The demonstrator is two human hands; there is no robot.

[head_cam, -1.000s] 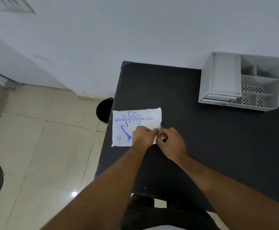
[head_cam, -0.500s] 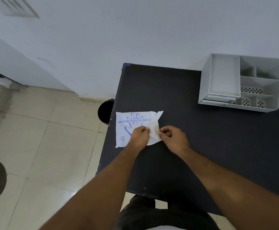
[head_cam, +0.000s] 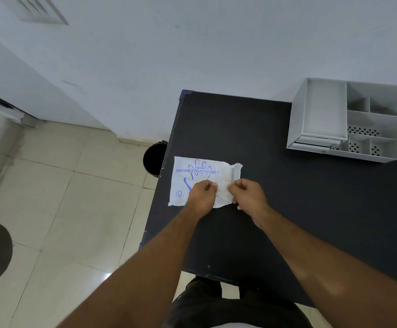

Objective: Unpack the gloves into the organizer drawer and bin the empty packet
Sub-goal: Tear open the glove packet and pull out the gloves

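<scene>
Both hands are down on the glove packet, which lies flat near the left edge of the black table, its blue printing "DISPOSABLE POLYETHYLENE" and a hand outline facing up. The left hand is curled over the packet's near middle, fingers pinched onto the white film, and the right hand sits just beside it, fingers closed on the film at the packet's right end. Between the two hands the plastic is puckered and wrinkled, and the far right corner curls up off the table, ragged at its edge. Whether the packet is fully torn open there, hard to call from this angle. Over at the far right of the table, against the white wall, stands the grey organizer, with one tall open compartment on its left and smaller divided sections with perforated floors on its right, well apart from the packet. On the tiled floor, tucked just beside the table's left edge, sits a dark round bin, close to the packet's far left corner
</scene>
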